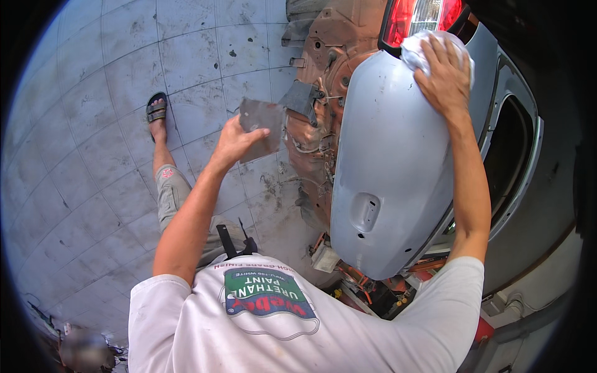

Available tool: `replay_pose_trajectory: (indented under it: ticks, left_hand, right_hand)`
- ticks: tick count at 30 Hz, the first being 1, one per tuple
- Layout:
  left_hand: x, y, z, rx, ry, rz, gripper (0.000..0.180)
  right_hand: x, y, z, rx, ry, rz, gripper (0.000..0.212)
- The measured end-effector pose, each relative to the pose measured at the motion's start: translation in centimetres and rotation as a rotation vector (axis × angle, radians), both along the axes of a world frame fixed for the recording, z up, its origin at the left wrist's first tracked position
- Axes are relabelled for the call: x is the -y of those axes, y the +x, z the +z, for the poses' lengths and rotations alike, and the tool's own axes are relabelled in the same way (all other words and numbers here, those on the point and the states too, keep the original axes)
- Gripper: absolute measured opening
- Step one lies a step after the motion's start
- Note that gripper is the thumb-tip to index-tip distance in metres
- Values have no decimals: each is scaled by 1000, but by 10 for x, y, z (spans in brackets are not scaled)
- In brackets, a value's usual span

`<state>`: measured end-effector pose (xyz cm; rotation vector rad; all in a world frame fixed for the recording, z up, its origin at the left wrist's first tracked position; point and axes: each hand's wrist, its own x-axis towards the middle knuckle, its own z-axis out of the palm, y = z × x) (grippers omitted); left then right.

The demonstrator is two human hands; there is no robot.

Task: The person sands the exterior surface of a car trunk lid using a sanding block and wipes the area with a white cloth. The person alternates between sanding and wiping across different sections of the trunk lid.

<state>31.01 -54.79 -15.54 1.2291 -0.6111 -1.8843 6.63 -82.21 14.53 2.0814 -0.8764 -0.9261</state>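
My left hand (239, 142) grips a thin grey square sheet (264, 118) that looks like sandpaper, thumb on its face. It is held in the air, left of the car. On the upper part of a silver-grey car body panel (388, 143), my right hand (446, 78) lies over a bunched white cloth (415, 53), fingers spread across it. The cloth rests at the lower edge of a red and clear tail light (423, 15) and hides part of it. A recess (368, 211) with small holes is set into the panel lower down.
Bare brown-orange bodywork (317, 118) with brackets and loose wiring lies exposed along the panel's left side. A window opening (513, 155) is at the right. Tools and parts (373, 298) lie below the panel. My sandalled foot (157, 109) stands on the stained tiled floor (118, 124).
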Motion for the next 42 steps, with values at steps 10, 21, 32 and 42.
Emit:
replay_pose_trajectory:
  ticks: [10,21,32,42]
  left_hand:
    - [125,-159,37,-900,336,448,49]
    - [178,-152,58,-786,248,427,50]
    - [223,-146,71,-674,219,354,42]
    - [249,-148,75,-719,169,478,32]
  right_hand:
    - [-36,-101,97,684,172,-70,69]
    - [-39,-103,92,783,150,-162,69]
    - [-36,-96,91,787,156,-143,70]
    - [-38,-102,91,804,178,-143,68]
